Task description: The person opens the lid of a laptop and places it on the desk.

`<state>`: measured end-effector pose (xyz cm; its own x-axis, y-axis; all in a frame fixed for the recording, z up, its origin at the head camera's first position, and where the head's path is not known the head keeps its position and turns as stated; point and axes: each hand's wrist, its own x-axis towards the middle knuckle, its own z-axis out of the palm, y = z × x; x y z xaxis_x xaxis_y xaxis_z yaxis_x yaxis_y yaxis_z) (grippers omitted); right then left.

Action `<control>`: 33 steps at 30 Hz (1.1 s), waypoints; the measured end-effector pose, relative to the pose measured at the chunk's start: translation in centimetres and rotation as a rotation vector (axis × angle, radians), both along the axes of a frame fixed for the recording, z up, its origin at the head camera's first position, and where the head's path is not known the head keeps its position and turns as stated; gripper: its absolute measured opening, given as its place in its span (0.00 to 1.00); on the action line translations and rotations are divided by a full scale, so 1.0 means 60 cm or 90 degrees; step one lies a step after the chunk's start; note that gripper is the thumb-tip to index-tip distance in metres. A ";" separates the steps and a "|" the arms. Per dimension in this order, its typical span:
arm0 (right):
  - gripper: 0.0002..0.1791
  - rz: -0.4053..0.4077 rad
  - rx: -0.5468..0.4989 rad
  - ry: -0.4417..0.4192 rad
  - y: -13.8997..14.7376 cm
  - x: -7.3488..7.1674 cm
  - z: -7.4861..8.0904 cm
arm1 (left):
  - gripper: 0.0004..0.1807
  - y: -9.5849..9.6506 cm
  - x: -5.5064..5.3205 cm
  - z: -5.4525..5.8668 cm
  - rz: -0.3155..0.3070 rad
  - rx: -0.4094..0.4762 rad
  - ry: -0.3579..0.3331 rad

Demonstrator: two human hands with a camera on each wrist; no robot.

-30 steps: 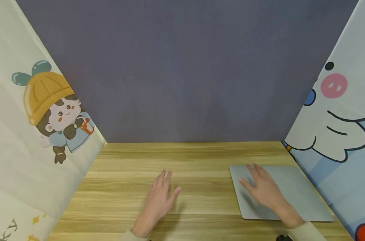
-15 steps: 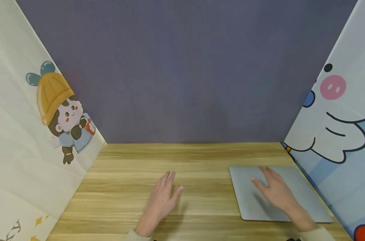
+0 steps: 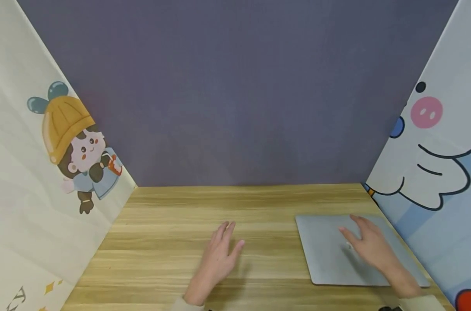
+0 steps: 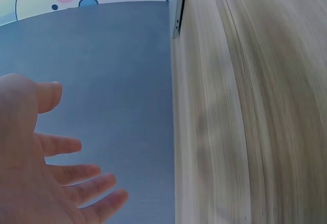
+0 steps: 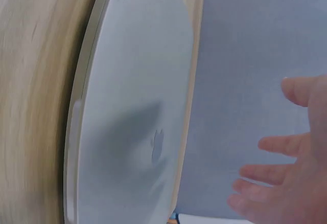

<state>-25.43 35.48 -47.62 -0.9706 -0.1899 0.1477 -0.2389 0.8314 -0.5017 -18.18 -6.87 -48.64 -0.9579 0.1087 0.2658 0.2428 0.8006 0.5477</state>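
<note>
We see a closed silver-grey laptop, Apple logo on its lid, flat on the surface. Our right hand hovers above the laptop, our left hand left of it, both empty, fingers apart.

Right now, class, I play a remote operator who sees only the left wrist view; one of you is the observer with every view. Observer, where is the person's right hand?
Observer: In the head view, the right hand is over the gray laptop.

Operator: Is it touching the laptop?

Observer: No, the right wrist view shows the hand apart from it.

Operator: Is there any mark on top of the laptop?

Observer: Yes, an apple-shaped logo shows in the right wrist view.
</note>
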 end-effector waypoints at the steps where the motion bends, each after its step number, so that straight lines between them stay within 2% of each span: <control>1: 0.41 0.002 -0.005 0.001 0.005 0.000 0.000 | 0.36 0.003 0.001 0.000 0.000 0.002 -0.001; 7: 0.39 0.009 -0.023 0.026 0.032 -0.010 -0.010 | 0.36 0.015 0.002 -0.003 -0.006 0.023 -0.010; 14: 0.38 -0.007 -0.017 0.038 0.069 -0.020 -0.029 | 0.37 0.025 -0.004 -0.004 -0.018 0.037 -0.024; 25: 0.44 -0.026 0.012 -0.053 0.120 -0.035 -0.041 | 0.35 0.042 -0.009 -0.003 -0.036 0.062 -0.030; 33: 0.43 -0.044 0.026 -0.070 0.145 -0.045 -0.049 | 0.35 0.055 -0.011 0.002 -0.050 0.069 -0.030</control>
<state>-28.12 44.20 -50.53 -0.9914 -0.1263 0.0333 -0.1264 0.8640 -0.4873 -18.83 -3.59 -48.53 -0.9594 0.1570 0.2343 0.2740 0.7161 0.6419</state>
